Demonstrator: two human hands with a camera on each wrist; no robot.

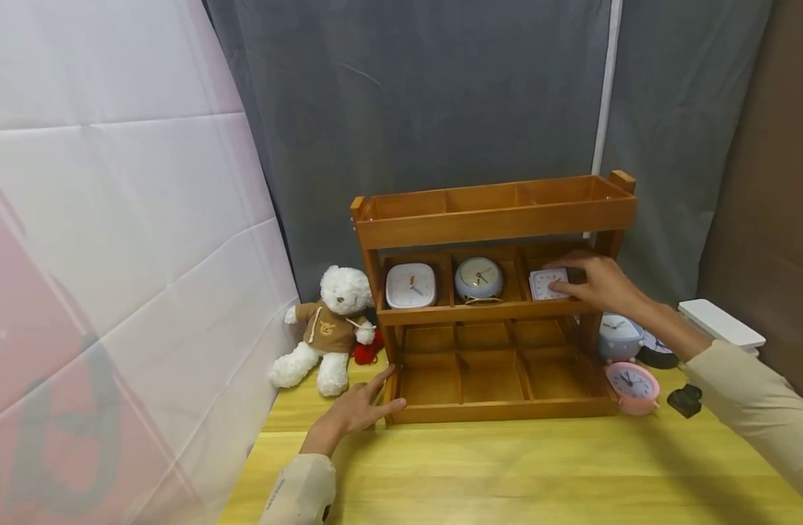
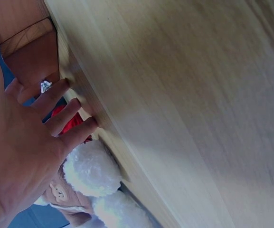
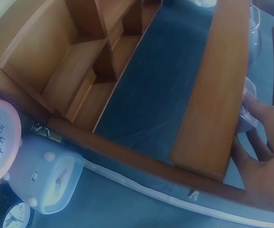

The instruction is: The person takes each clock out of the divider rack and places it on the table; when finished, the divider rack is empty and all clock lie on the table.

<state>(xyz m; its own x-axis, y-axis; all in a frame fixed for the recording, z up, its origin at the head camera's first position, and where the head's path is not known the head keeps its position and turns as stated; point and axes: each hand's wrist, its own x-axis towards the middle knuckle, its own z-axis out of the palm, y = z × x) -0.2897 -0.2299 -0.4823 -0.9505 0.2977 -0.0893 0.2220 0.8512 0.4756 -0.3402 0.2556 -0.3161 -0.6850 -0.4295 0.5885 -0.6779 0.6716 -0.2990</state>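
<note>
A small white square alarm clock [image 1: 547,284] stands in the right compartment of the wooden shelf's [image 1: 499,230] middle tier. My right hand [image 1: 594,281] pinches it, thumb over its face and fingers behind the top. In the right wrist view the shelf's front board partly hides this clock [image 3: 247,107]. My left hand [image 1: 358,407] touches the shelf's lower left corner with spread, fairly straight fingers, thumb on the front edge. A rounded white clock [image 1: 410,285] fills the left compartment of that tier, and a round grey-blue clock [image 1: 478,278] the centre one.
Right of the shelf stand a pink round clock [image 1: 633,387], a blue clock [image 1: 619,337] and a dark round clock [image 1: 657,351]. A small black object [image 1: 685,400] and white boxes [image 1: 721,324] lie farther right. A white teddy bear [image 1: 333,332] sits to the left beside something red [image 1: 368,350].
</note>
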